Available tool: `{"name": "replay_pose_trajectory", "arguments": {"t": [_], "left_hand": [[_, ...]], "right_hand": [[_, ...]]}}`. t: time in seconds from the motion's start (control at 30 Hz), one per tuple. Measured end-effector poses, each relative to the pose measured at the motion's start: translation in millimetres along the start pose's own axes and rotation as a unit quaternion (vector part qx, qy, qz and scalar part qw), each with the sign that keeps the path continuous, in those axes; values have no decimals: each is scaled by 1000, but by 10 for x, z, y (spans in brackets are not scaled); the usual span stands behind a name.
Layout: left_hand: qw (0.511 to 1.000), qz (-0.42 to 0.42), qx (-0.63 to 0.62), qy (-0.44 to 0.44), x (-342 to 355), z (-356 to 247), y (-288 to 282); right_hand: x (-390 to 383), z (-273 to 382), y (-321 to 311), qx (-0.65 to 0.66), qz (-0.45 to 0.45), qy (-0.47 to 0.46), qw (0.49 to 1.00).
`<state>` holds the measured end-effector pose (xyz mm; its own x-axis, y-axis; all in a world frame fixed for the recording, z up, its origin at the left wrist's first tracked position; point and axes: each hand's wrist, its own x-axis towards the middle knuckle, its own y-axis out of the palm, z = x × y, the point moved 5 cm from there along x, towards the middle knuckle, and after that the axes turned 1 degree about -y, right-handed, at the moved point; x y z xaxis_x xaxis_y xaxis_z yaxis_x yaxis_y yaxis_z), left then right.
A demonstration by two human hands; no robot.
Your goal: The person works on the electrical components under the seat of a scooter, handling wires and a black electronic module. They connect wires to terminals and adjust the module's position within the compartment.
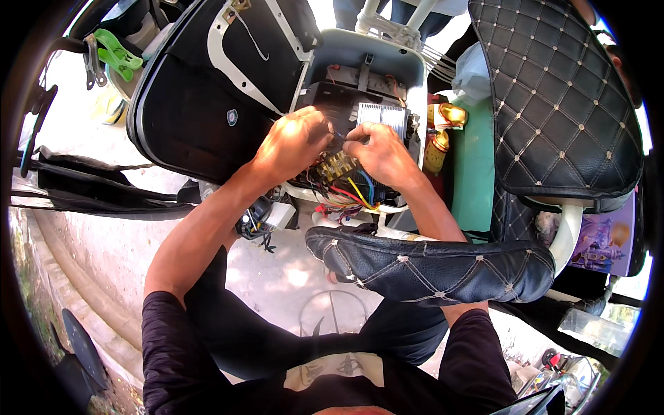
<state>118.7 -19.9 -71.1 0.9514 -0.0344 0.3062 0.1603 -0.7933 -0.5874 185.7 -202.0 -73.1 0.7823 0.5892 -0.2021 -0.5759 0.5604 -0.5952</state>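
My left hand (296, 142) and my right hand (384, 153) meet over the open compartment (419, 72) of a vehicle, fingers pinched close together. Between the fingertips runs a thin dark wire (338, 135), gripped from both sides; its ends are hidden. Just beneath them lies a terminal block (336, 167) with brass-coloured contacts. Red, yellow and blue wires (360, 192) spread from it toward the compartment's near edge. Beyond my right hand sits a silver finned metal box (382, 116). Some of the wiring is covered by my hands.
A black seat lid (200, 90) stands tipped up at left. A quilted black seat (564, 104) rises at right, and a padded armrest (429, 266) crosses over my right forearm. Yellow bottles (437, 149) stand beside the compartment. Loose wires with a white connector (278, 216) hang outside it.
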Motion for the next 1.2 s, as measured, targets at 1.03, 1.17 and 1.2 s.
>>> {"name": "replay_pose_trajectory", "arguments": {"t": [1.03, 1.17, 1.2], "left_hand": [[966, 94, 218, 105, 42, -212, 170], [960, 88, 245, 106, 13, -198, 190], [962, 96, 235, 100, 24, -191, 171]], "right_hand": [[-4, -44, -2, -1, -2, -3, 1000], [0, -29, -5, -5, 0, -23, 1000], [-2, -30, -4, -1, 4, -22, 1000]]}}
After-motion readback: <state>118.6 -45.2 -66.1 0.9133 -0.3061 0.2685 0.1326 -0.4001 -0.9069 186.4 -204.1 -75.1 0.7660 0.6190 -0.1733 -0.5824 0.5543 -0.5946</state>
